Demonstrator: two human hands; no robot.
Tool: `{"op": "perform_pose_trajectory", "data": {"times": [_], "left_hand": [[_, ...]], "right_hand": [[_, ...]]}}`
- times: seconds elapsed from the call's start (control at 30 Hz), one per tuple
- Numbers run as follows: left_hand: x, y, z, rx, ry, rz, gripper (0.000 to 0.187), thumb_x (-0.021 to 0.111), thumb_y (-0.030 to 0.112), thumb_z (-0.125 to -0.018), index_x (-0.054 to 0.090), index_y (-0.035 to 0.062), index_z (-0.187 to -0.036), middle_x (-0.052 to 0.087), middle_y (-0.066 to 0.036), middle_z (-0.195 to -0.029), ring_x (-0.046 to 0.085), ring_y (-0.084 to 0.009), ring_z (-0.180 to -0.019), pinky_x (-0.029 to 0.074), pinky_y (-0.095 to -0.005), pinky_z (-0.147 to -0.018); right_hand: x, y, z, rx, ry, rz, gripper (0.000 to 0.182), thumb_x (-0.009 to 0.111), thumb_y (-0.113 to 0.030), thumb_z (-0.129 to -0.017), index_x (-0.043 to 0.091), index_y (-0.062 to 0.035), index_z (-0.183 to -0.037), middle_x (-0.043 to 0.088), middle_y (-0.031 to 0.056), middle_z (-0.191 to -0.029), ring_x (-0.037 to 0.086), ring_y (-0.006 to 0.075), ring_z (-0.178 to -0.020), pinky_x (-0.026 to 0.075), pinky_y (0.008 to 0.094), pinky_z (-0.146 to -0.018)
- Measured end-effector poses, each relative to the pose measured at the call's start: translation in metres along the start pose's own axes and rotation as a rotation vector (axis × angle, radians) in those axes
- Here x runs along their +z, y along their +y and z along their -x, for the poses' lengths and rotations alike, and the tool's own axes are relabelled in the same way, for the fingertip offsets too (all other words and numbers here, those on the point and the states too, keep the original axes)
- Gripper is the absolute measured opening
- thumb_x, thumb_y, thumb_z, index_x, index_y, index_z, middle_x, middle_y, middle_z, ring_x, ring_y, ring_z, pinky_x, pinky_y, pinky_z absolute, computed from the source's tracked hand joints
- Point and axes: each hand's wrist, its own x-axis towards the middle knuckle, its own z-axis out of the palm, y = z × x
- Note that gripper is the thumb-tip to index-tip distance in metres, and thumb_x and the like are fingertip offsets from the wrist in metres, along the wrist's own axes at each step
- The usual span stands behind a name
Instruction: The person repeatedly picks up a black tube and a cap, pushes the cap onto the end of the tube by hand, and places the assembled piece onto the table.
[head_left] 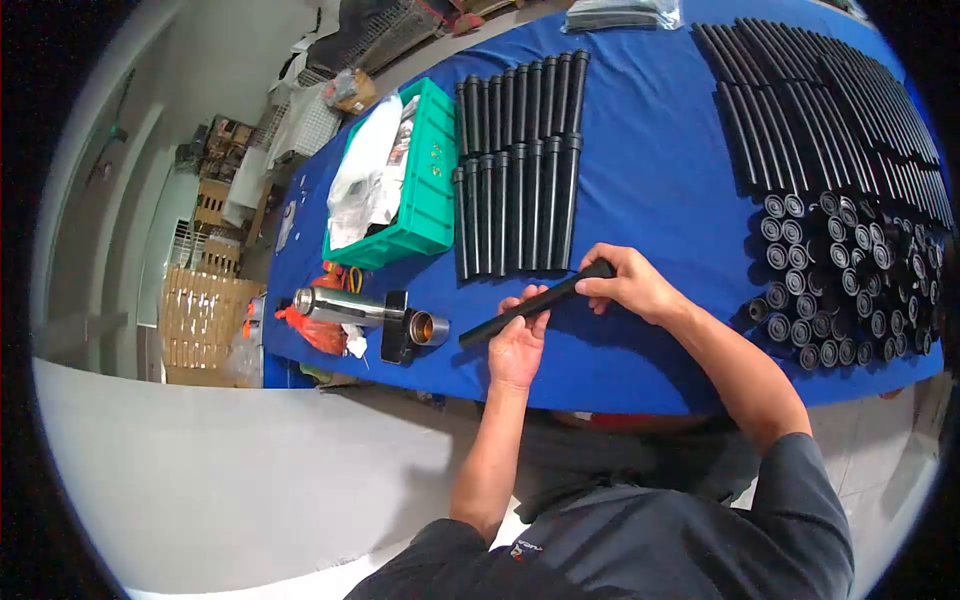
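Note:
A black tube [540, 302] lies slantwise between my two hands above the blue cloth. My left hand [518, 340] supports its lower left part, thumb on top and fingers beneath. At the upper right end, my right hand [628, 284] closes around a wider black cap [598, 269] on the tube. Beyond my hands, two rows of black capped tubes [520, 165] lie side by side. On the right are several round black caps [800, 255] with ringed faces, in a dense group. Behind those caps, many more black tubes [810, 110] lie in rows.
A green crate [432, 190] with white plastic and papers stands left of the tubes. Nearer me are a steel flask [345, 306], a metal cup [428, 328], a black phone-like object [397, 335] and a red bag [318, 330]. The blue-covered table [640, 170] ends close to my body.

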Motion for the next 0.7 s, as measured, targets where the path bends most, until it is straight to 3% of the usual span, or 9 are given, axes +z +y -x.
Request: {"op": "perform_pose_trajectory", "data": {"times": [0.2, 0.4, 0.43, 0.5, 0.63, 0.7], "left_hand": [[0.004, 0.000, 0.000, -0.028, 0.016, -0.026, 0.030, 0.068, 0.000, -0.090, 0.060, 0.0073, -0.117, 0.058, -0.019, -0.138, 0.048, -0.0344, -0.139, 0.049, -0.0453, -0.112], [0.039, -0.001, 0.016, -0.108, -0.063, 0.016, 0.048, 0.068, -0.009, -0.084, 0.058, 0.0059, -0.129, 0.054, -0.022, -0.143, 0.050, -0.0417, -0.136, 0.052, -0.0496, -0.108], [0.037, 0.002, 0.023, -0.119, -0.042, -0.028, 0.051, 0.067, -0.011, -0.083, 0.057, 0.0060, -0.131, 0.055, -0.023, -0.141, 0.052, -0.0430, -0.133, 0.053, -0.0502, -0.106], [0.033, 0.011, 0.047, -0.145, 0.006, -0.117, 0.057, 0.064, -0.013, -0.082, 0.056, 0.0063, -0.134, 0.057, -0.025, -0.138, 0.057, -0.0458, -0.127, 0.056, -0.0514, -0.102], [0.008, 0.038, 0.051, -0.343, -0.066, -0.110, 0.053, 0.061, -0.009, -0.085, 0.051, -0.0020, -0.137, 0.061, -0.029, -0.129, 0.063, -0.0461, -0.119, 0.060, -0.0549, -0.094], [0.025, 0.043, 0.049, -0.373, -0.051, -0.423, 0.050, 0.068, 0.001, -0.087, 0.054, -0.0044, -0.134, 0.064, -0.024, -0.124, 0.067, -0.0374, -0.109, 0.061, -0.0441, -0.087]], "right_hand": [[-0.003, -0.006, 0.001, 0.041, 0.009, -0.028, 0.022, 0.074, -0.014, -0.091, 0.060, -0.0008, -0.102, 0.065, 0.0046, -0.079, 0.065, 0.0129, -0.063, 0.056, 0.0270, -0.058], [-0.020, -0.013, 0.000, 0.102, 0.065, -0.154, 0.022, 0.076, -0.022, -0.087, 0.064, -0.0049, -0.092, 0.062, 0.0025, -0.070, 0.060, 0.0111, -0.053, 0.046, 0.0234, -0.045], [-0.023, -0.015, 0.000, 0.126, 0.117, -0.231, 0.019, 0.077, -0.023, -0.085, 0.064, -0.0077, -0.087, 0.060, 0.0014, -0.064, 0.055, 0.0093, -0.047, 0.040, 0.0219, -0.040], [-0.033, -0.018, 0.000, 0.095, 0.120, -0.308, 0.017, 0.076, -0.021, -0.085, 0.064, -0.0087, -0.084, 0.059, 0.0008, -0.062, 0.051, 0.0084, -0.042, 0.037, 0.0223, -0.037], [-0.042, -0.015, -0.004, 0.092, 0.074, -0.269, 0.019, 0.077, -0.023, -0.080, 0.063, -0.0090, -0.079, 0.057, 0.0002, -0.059, 0.046, 0.0074, -0.040, 0.034, 0.0222, -0.036], [-0.039, -0.015, -0.003, 0.124, 0.063, -0.186, 0.021, 0.078, -0.024, -0.077, 0.063, -0.0096, -0.077, 0.055, -0.0009, -0.058, 0.046, 0.0070, -0.040, 0.033, 0.0222, -0.037]]}}
